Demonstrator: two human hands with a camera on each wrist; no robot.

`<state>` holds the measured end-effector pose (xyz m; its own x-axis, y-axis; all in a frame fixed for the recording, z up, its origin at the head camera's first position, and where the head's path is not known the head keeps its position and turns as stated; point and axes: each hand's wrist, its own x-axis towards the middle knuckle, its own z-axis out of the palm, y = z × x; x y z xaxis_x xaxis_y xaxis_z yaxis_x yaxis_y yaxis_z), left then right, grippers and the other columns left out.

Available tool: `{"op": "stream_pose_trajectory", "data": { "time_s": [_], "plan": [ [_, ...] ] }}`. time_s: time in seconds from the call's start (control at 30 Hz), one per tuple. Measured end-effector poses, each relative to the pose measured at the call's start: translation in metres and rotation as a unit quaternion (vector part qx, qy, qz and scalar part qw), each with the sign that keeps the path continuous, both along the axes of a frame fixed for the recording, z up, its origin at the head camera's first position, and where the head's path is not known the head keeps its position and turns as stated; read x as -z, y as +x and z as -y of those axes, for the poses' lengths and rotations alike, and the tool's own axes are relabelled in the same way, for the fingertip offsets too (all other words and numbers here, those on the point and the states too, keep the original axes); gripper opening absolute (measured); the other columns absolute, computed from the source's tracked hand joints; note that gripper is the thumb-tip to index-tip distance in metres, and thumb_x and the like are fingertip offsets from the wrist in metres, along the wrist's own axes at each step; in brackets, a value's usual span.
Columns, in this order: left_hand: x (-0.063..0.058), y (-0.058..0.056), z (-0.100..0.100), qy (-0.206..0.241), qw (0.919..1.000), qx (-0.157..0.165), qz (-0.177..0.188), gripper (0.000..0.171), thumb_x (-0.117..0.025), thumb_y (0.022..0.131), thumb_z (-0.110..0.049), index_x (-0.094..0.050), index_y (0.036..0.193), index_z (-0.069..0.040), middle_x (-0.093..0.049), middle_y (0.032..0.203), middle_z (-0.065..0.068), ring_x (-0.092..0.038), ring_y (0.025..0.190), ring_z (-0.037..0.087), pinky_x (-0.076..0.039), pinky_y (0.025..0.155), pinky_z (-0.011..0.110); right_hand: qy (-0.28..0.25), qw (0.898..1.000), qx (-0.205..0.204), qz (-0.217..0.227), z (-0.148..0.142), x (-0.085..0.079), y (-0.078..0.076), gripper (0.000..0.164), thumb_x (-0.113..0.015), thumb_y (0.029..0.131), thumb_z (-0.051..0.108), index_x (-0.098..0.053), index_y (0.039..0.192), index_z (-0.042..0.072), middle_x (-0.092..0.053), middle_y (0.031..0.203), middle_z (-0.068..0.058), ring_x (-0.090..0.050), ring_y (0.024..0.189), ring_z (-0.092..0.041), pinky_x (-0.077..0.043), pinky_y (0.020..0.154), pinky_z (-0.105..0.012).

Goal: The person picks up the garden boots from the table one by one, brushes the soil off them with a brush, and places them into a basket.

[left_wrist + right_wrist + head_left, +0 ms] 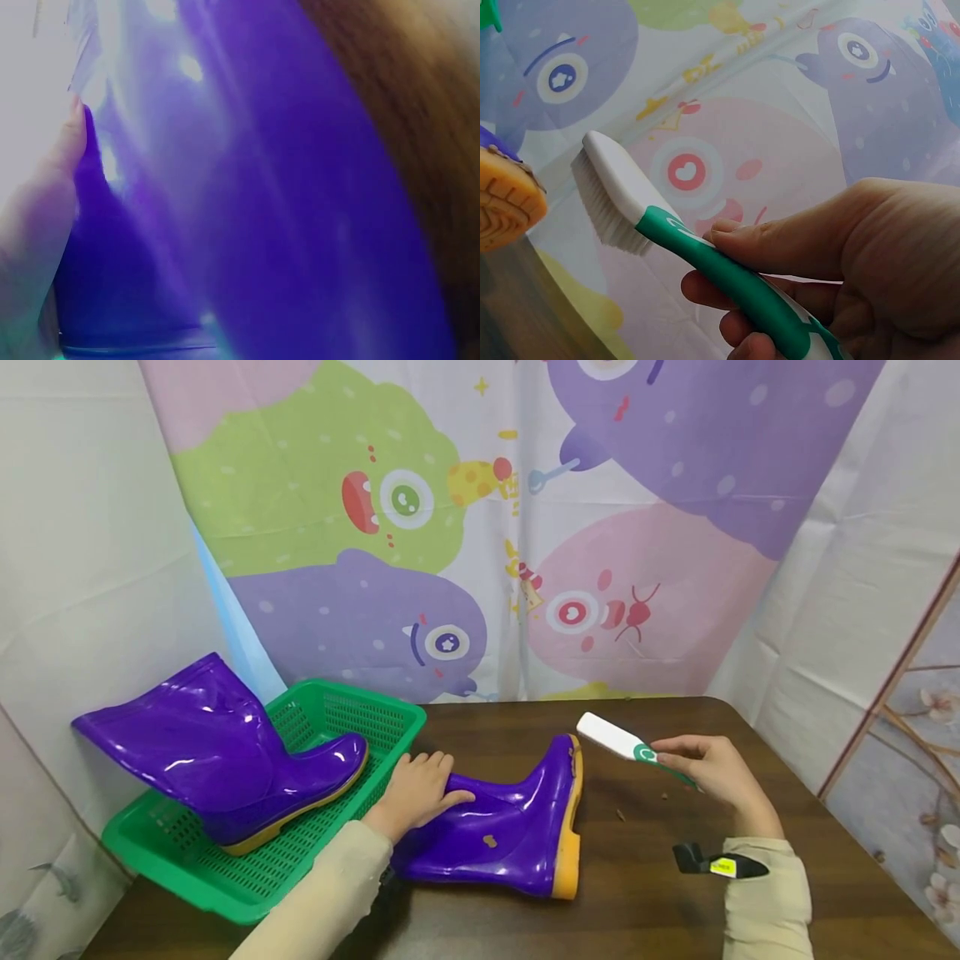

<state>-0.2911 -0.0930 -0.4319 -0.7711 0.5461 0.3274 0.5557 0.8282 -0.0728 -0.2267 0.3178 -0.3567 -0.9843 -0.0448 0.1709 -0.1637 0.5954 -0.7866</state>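
Item: right hand, mine, fingers and thumb pinching the green handle of one white-headed brush, raised, bristles apart from the boot. Item: left hand, mine, fingers curved over the shaft of one purple boot, brown-smeared, on its side on the bench, yellow sole rightward. Item: second boot, in green basket, left.

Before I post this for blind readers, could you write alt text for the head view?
A right hand holds a white-and-green plastic brush beside a glossy purple, yellow-soled rubber boot lying sideways on a brown wood-grained table; the left hand rests on that boot. At left, another purple boot rests in a green perforated plastic basket.
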Motion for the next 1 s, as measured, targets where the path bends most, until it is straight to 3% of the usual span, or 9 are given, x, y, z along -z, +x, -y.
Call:
{"op": "stream_pose_trajectory", "data": {
  "time_s": [0.27, 0.4, 0.53, 0.73, 0.87, 1.0],
  "plan": [
    [-0.006, 0.0, -0.001, -0.019, 0.9985, 0.024, -0.046, 0.054, -0.061, 0.09, -0.06, -0.048, 0.082, -0.009, -0.05, 0.071, 0.003, -0.055, 0.067, 0.024, -0.038, 0.059, 0.034, 0.016, 1.0, -0.007, -0.015, -0.001, 0.0, -0.001, 0.033, -0.069, 0.095, 0.015, -0.068, 0.119, -0.007, -0.064, 0.078, -0.004, -0.044, 0.054, -0.008, -0.039, 0.048, -0.025],
    [-0.015, 0.003, -0.002, -0.028, 0.9981, 0.043, -0.033, 0.051, -0.061, 0.091, -0.058, -0.049, 0.083, -0.009, -0.049, 0.072, 0.002, -0.055, 0.068, 0.023, -0.038, 0.059, 0.034, 0.015, 1.0, -0.01, -0.015, -0.001, 0.0, -0.001, 0.032, -0.069, 0.095, 0.015, -0.068, 0.119, -0.007, -0.067, 0.083, -0.006, -0.046, 0.056, -0.009, -0.041, 0.05, -0.026],
    [-0.036, 0.006, 0.0, -0.048, 0.9956, 0.069, 0.043, 0.043, -0.072, 0.087, -0.046, -0.052, 0.092, -0.009, -0.053, 0.083, 0.002, -0.057, 0.079, 0.023, -0.04, 0.064, 0.036, 0.017, 1.0, -0.009, -0.017, -0.001, 0.0, -0.001, 0.032, -0.068, 0.095, 0.014, -0.068, 0.118, -0.007, -0.068, 0.085, -0.009, -0.047, 0.057, -0.009, -0.042, 0.05, -0.026],
    [-0.069, 0.008, 0.005, -0.056, 0.979, 0.091, 0.174, 0.04, -0.083, 0.08, -0.014, -0.056, 0.109, -0.006, -0.061, 0.107, 0.009, -0.061, 0.104, 0.029, -0.049, 0.083, 0.048, 0.025, 1.0, -0.003, -0.012, 0.0, 0.001, -0.001, 0.032, -0.069, 0.095, 0.015, -0.069, 0.119, -0.006, -0.071, 0.095, -0.011, -0.05, 0.062, -0.01, -0.044, 0.053, -0.026],
    [-0.085, 0.008, 0.01, 0.0, 0.9661, 0.103, 0.237, 0.04, -0.078, 0.082, 0.0, -0.056, 0.115, -0.005, -0.064, 0.113, 0.01, -0.062, 0.109, 0.029, -0.05, 0.091, 0.048, 0.023, 1.0, -0.004, -0.014, 0.0, 0.001, -0.001, 0.032, -0.069, 0.095, 0.015, -0.069, 0.119, -0.006, -0.071, 0.096, -0.012, -0.05, 0.062, -0.01, -0.044, 0.053, -0.026],
    [-0.092, 0.005, 0.015, 0.094, 0.9477, 0.111, 0.284, 0.046, -0.078, 0.079, 0.005, -0.054, 0.116, -0.006, -0.067, 0.105, 0.009, -0.064, 0.1, 0.026, -0.051, 0.089, 0.042, 0.021, 1.0, -0.005, -0.015, -0.001, 0.001, -0.001, 0.032, -0.068, 0.095, 0.014, -0.068, 0.119, -0.007, -0.07, 0.093, -0.012, -0.05, 0.061, -0.01, -0.045, 0.053, -0.026]
  ]
}}
